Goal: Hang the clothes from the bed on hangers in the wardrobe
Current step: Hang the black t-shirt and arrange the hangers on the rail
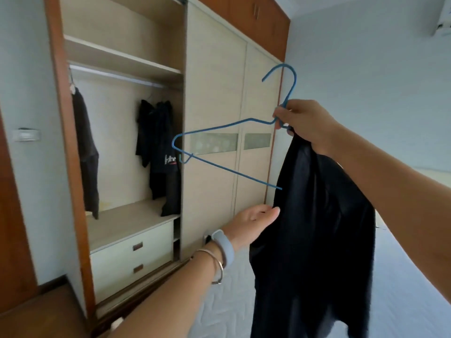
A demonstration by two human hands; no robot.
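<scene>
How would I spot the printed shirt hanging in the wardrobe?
Look into the open wardrobe, below the shelf, where dark clothes hang from the rail. The printed shirt hangs at the right end, beside the sliding door. It alone shows a white print with a red line; the garment at the left is plain.

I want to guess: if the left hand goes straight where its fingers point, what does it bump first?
Probably the black garment hanging from the right hand; the left hand points at its edge, seemingly very close, though depth is unclear.
</scene>
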